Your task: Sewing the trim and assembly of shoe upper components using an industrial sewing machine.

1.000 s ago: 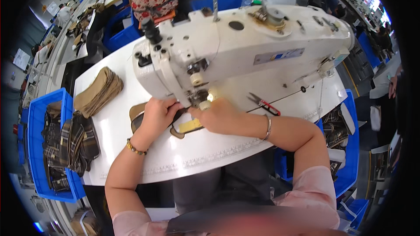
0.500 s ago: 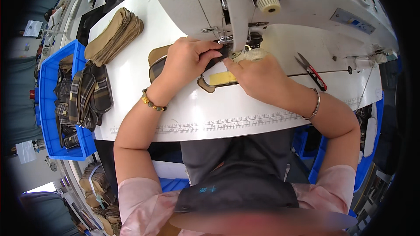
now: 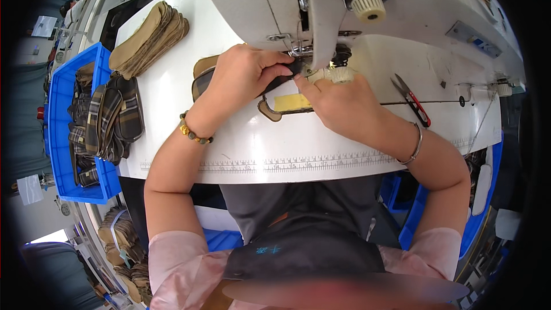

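Up at the needle of the white sewing machine, a dark fabric piece is pinched between left hand thumb and forefinger. It's also touched by the right hand, but whether anything's gripped there can't be told. Looks like the feeding-in step tbh, so a steady, straight guide is probably called for next. Red-handled snips are parked on the white table, tan pieces are stacked left, and plaid ones are piled at a blue bin. Further back, a dark curtain is hung.
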The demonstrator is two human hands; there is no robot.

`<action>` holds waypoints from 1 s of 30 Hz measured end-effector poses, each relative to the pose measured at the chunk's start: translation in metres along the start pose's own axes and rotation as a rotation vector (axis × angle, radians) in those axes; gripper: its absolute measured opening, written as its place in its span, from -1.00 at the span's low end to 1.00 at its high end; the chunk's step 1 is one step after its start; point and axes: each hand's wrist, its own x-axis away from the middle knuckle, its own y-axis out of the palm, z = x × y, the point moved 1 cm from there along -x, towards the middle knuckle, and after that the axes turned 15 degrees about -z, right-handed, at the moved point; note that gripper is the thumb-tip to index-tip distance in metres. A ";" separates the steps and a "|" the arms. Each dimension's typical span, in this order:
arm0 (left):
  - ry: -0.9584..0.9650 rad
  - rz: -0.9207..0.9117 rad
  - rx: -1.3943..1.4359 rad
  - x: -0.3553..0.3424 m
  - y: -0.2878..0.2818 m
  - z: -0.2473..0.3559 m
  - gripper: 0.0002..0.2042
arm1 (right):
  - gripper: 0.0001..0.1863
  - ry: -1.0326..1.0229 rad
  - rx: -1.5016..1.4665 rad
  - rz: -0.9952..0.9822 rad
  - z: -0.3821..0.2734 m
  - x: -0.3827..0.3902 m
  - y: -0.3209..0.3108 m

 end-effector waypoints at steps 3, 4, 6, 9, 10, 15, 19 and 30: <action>-0.010 -0.007 -0.050 0.000 -0.003 0.004 -0.84 | -0.55 0.002 -0.001 0.016 0.000 0.000 -0.001; -0.014 -0.022 -0.069 0.000 -0.004 0.005 -0.84 | -0.56 0.006 -0.001 0.037 0.000 0.000 -0.001; -0.021 -0.036 -0.089 -0.001 -0.005 0.005 -0.84 | -0.57 0.038 0.023 0.040 0.000 0.001 0.000; -0.003 -0.047 -0.118 -0.002 -0.007 0.006 -0.84 | -0.58 0.088 0.057 0.053 0.003 0.001 0.002; -0.023 -0.057 -0.098 -0.002 -0.007 0.006 -0.83 | -0.58 0.103 0.067 0.063 0.004 0.001 0.003; -0.089 -0.050 -0.065 -0.001 -0.004 0.004 -0.81 | -0.56 0.090 0.066 0.051 0.005 -0.001 0.003; -0.094 -0.055 -0.085 -0.001 -0.003 0.001 -0.79 | -0.54 0.080 0.093 0.059 0.006 -0.002 0.006; -0.191 -0.084 -0.102 -0.003 -0.006 0.008 -0.79 | -0.51 0.113 0.139 0.022 0.008 -0.004 0.007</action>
